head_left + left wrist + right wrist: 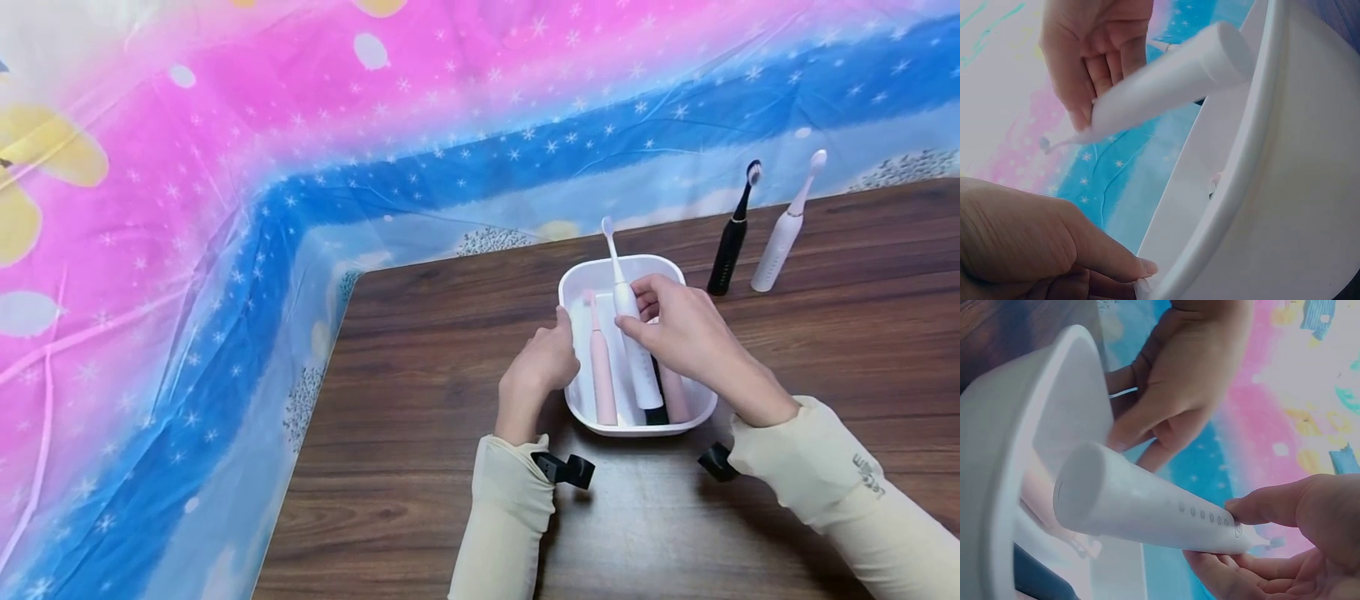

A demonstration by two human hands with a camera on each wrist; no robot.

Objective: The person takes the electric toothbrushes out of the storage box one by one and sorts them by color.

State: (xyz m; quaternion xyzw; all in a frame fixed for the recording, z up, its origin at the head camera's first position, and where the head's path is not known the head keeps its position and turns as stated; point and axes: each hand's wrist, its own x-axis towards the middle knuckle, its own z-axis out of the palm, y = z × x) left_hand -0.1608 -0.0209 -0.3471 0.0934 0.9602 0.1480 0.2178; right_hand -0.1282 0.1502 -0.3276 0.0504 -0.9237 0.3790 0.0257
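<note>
Dark wood-grain tabletop [420,358] meets a pink-and-blue printed cloth [450,100]. Your right hand [693,329] pinches the smooth, tapering white toothbrush [639,358] over the rounded white box [637,431]; its long axis runs away from you, slanting left, bristles past the far rim. Your left hand [543,358] grips the left rim, well apart from the table's left edge.

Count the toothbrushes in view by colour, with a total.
White: 2 (held white brush, standing white brush)
Black: 2 (standing black brush, black brush in the tub)
Pink: 2 (left pink brush, right pink brush, both in the tub)
Total: 6
</note>
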